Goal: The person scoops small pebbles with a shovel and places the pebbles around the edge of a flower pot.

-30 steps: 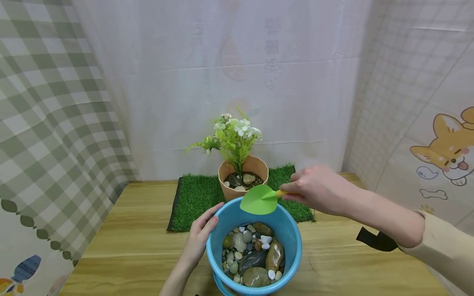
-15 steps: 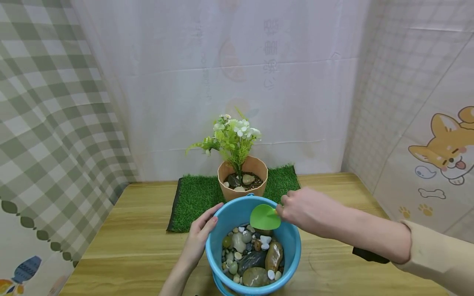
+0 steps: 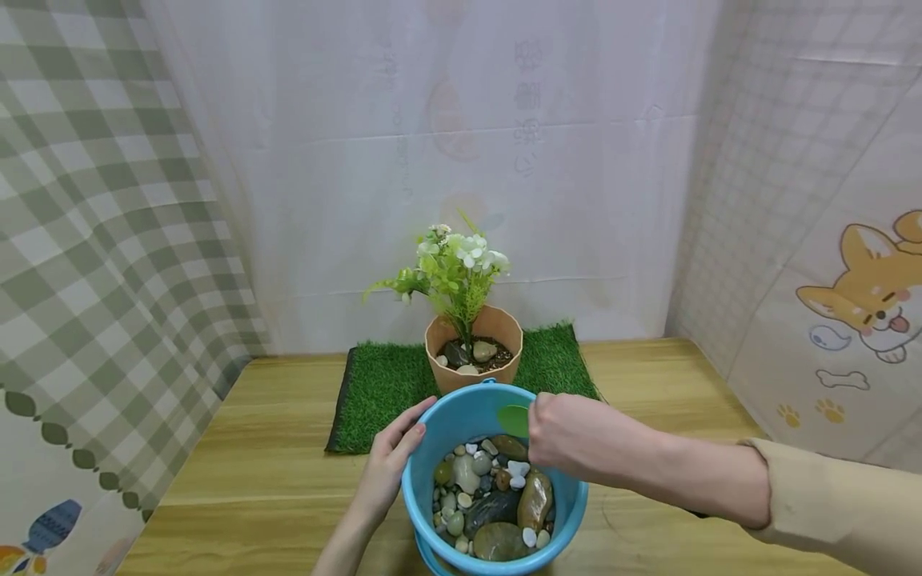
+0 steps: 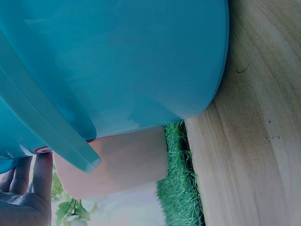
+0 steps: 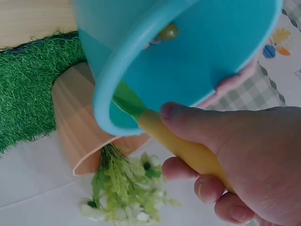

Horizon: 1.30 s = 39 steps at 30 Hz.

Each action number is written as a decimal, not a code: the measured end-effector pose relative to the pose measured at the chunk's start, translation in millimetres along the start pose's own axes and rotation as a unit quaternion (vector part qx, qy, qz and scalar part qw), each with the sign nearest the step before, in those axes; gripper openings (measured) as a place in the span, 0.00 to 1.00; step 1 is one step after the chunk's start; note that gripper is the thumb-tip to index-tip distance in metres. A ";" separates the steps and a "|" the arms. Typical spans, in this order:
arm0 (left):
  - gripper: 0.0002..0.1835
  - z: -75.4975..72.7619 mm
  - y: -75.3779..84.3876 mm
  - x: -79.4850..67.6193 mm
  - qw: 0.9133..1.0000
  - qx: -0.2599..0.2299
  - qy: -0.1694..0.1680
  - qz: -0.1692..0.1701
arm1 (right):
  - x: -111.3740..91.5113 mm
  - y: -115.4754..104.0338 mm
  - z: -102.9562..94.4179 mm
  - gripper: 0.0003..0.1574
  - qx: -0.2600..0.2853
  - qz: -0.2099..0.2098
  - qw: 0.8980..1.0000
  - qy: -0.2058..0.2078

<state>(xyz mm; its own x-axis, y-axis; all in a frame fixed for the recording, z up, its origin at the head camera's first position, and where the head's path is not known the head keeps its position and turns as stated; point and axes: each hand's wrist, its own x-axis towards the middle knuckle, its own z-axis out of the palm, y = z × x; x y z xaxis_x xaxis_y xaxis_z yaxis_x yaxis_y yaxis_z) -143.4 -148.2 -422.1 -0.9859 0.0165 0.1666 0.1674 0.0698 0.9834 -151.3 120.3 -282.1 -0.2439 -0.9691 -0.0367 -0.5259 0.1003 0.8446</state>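
My right hand grips the yellow handle of a small garden trowel. The trowel's green blade reaches over the rim into a light blue bucket, near its far right wall; in the head view the hand covers the handle. Wet stones and pebbles of several sizes lie in the bucket's bottom, below the blade. Against the bucket's left side rests my left hand, its extended fingers and thumb touching the outside at the rim. From the left wrist, those fingers show straight against the outer wall.
Behind the bucket, a peach-coloured pot holds white flowers, soil and a few stones. It stands on a green turf mat at the back of the wooden table. Patterned cloths hang around the sides and back.
My right hand has brought the trowel down from above the far rim and turned it, so the blade now dips inside the bucket. The left hand and the bucket have stayed put.
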 end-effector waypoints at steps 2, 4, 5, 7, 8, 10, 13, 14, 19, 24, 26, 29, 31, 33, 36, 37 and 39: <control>0.24 0.5 -0.3 -0.1 1.000 0.000 0.000 0.000 | 1.3 -5.5 3.2 0.24 -0.012 -0.012 1.000 0.002; 0.24 0.8 -0.2 0.0 1.000 0.000 0.001 0.000 | 3.5 -10.8 7.6 0.24 -0.004 -0.022 1.000 0.000; 0.24 1.0 -0.1 0.1 1.000 0.000 0.000 0.000 | 4.9 -12.7 9.7 0.24 0.007 -0.029 1.000 -0.006; 0.24 1.3 0.3 0.4 1.000 0.000 0.000 -0.001 | 7.3 -13.9 14.0 0.24 0.037 -0.030 0.999 -0.020; 0.24 1.6 0.6 0.6 1.000 0.000 -0.002 -0.002 | 8.2 -13.0 15.9 0.23 0.056 -0.026 0.998 -0.028; 0.24 1.9 1.1 1.1 1.000 0.002 -0.002 -0.001 | 9.5 -10.3 19.5 0.22 0.089 -0.016 0.995 -0.041; 0.24 1.8 1.6 1.4 1.000 0.004 0.000 0.002 | 10.9 -5.6 21.7 0.22 0.120 0.000 0.992 -0.049; 0.24 1.7 1.9 1.4 1.000 0.004 0.001 0.003 | 11.1 -4.5 22.4 0.22 0.126 0.002 0.991 -0.049; 0.24 1.8 2.7 1.1 1.000 0.001 -0.002 0.002 | 9.7 1.1 25.9 0.23 0.165 0.003 0.985 -0.045; 0.24 2.4 2.5 0.8 1.000 -0.002 -0.003 0.002 | 5.1 10.6 35.4 0.33 0.241 0.018 0.969 -0.047; 0.24 2.4 2.5 0.7 1.000 0.000 -0.002 0.003 | 2.9 13.5 40.1 0.36 0.274 0.023 0.961 -0.043; 0.24 2.3 2.7 1.0 1.000 0.004 0.001 0.005 | 1.1 16.3 45.1 0.38 0.310 0.031 0.950 -0.028; 0.24 2.1 2.9 1.3 1.000 0.005 0.002 0.004 | 1.2 17.3 47.4 0.37 0.327 0.035 0.944 -0.020; 0.24 1.9 2.8 1.3 1.000 0.005 0.003 0.002 | 1.9 18.3 49.2 0.36 0.345 0.043 0.938 -0.018; 0.24 1.5 2.1 1.1 1.000 0.004 0.002 -0.001 | 3.2 19.8 52.6 0.36 0.369 0.048 0.928 -0.026; 0.24 1.3 1.7 1.0 1.000 0.004 0.002 -0.001 | 3.5 20.6 53.7 0.36 0.375 0.046 0.926 -0.025; 0.24 1.0 1.0 1.0 1.000 0.005 0.003 0.000 | 3.9 22.7 56.7 0.35 0.389 0.041 0.920 -0.020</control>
<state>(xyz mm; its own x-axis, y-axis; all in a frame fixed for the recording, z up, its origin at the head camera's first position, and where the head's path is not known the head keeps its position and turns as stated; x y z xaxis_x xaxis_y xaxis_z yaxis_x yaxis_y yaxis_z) -144.2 -147.2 -421.1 -0.9859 0.0107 0.1670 0.1673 0.0795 0.9827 -210.4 131.6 -293.4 -0.3312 -0.9433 -0.0229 -0.9244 0.3195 0.2085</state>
